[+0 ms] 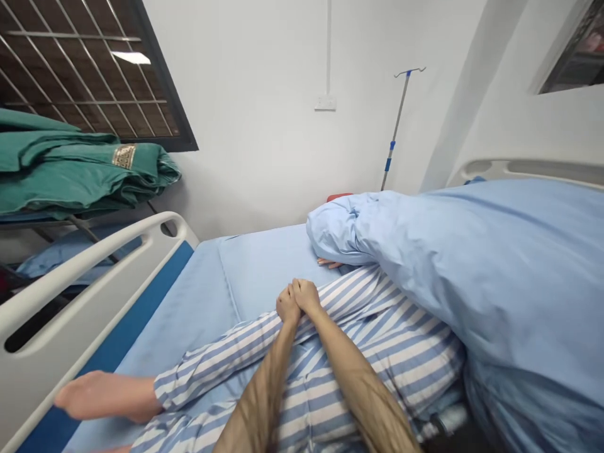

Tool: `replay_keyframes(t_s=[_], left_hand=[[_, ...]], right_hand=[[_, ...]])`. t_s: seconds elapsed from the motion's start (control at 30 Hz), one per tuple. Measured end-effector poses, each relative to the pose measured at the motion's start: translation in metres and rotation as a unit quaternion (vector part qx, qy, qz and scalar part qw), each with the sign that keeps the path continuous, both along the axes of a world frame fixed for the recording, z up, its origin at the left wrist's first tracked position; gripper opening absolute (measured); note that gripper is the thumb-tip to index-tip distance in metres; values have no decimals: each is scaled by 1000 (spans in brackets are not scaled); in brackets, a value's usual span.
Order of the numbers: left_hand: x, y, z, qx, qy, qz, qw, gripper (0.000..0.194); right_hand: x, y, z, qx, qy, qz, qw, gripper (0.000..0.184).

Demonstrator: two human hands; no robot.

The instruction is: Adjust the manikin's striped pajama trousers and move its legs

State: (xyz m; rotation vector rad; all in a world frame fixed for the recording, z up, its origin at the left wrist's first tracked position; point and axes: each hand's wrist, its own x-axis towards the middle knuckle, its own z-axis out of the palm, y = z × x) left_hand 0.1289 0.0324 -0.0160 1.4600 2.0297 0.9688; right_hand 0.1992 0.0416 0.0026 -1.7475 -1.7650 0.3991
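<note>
A figure in blue-and-white striped pyjamas lies on a hospital bed with a light blue sheet. Both my arms reach forward over it. My left hand and my right hand are closed side by side, gripping the striped trouser fabric at the bent knee. A bare foot sticks out of the trouser leg at the lower left. A light blue duvet covers the upper body on the right; fingertips peek from under its edge.
A white and blue bed rail runs along the left. Folded green blankets lie on a rack behind it, under a barred window. An IV pole stands by the white wall. The headboard is at the right.
</note>
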Motion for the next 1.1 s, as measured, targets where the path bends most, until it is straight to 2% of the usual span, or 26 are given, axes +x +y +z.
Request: replay_keyframes(t_s=[0.13, 0.2, 0.37, 0.53, 0.63, 0.7, 0.83, 0.9, 1.0, 1.1], left_hand=[[2, 1, 3, -6, 9, -13, 1000, 44], [4, 0, 3, -1, 15, -5, 1000, 45], [5, -1, 1, 15, 30, -12, 999, 46], [11, 12, 14, 14, 3, 18, 1000, 46], [27, 21, 20, 48, 4, -10, 999, 46], [40, 24, 19, 45, 15, -30, 998, 46], [56, 18, 9, -8, 59, -36, 998, 43], [57, 14, 7, -17, 79, -42, 996, 42], [56, 9, 10, -24, 96, -55, 994, 41], [58, 6, 14, -36, 119, -61, 990, 44]], right_hand=[[20, -7, 11, -3, -129, 56, 990, 42], [32, -11, 8, 1, -146, 45, 988, 40], [45, -13, -4, 4, -86, -46, 995, 42], [46, -13, -3, 19, -32, -42, 998, 41], [50, -11, -3, 31, 11, -46, 998, 43], [52, -9, -4, 36, 38, -51, 997, 43], [55, -7, -7, 33, 68, -50, 996, 43], [56, -7, -4, 23, 47, -38, 998, 44], [61, -9, 7, 3, -48, -17, 999, 44], [71, -8, 18, 23, -161, 50, 985, 40]])
